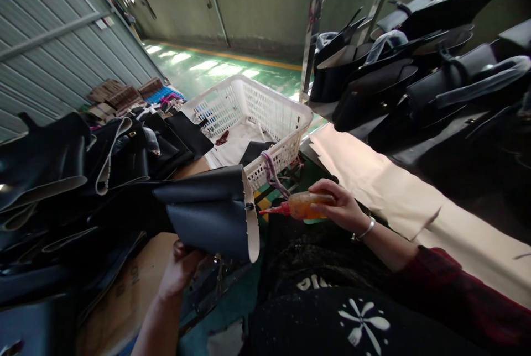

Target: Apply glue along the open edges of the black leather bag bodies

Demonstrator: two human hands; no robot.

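My left hand (182, 267) grips the underside of a black leather bag piece (211, 212), its fingers partly hidden beneath. The piece lies on its side, and its open end with a pale inner edge faces right. In my right hand (338, 204) is a squeeze bottle (309, 205) of orange-yellow liquid. Its red nozzle points left, a short gap from the pale edge of the piece.
Beyond the hands sits a white plastic basket (277, 107) with scraps inside. Black leather pieces (45, 162) are heaped at the left on cardboard (136, 289). Finished-looking black bags (373, 90) stand at the right, beside brown paper (381, 179).
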